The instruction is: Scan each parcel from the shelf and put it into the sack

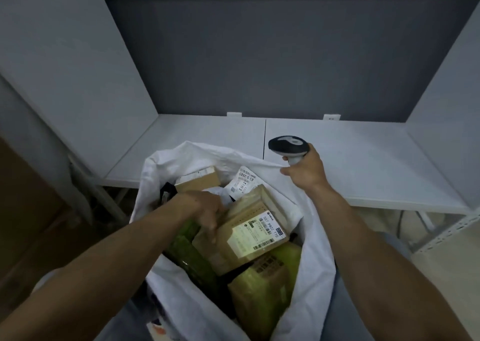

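Observation:
A white sack (315, 260) stands open below me, packed with several parcels. My left hand (201, 209) reaches down into it and its fingers touch the edge of a brown cardboard parcel (253, 227) with a white shipping label. Green padded parcels (191, 255) lie beneath and beside it. Another brown box (200, 181) and a white labelled bag (244, 182) lie deeper in the sack. My right hand (305, 170) grips a grey and black barcode scanner (288, 146) and also pinches the sack's rim, holding it up at the shelf's front edge.
The white shelf board (363, 156) behind the sack carries no parcels. White side panels and a dark grey back wall enclose the bay. A perforated metal upright (452, 233) stands at the lower right. Brown cardboard (28, 211) shows at the left.

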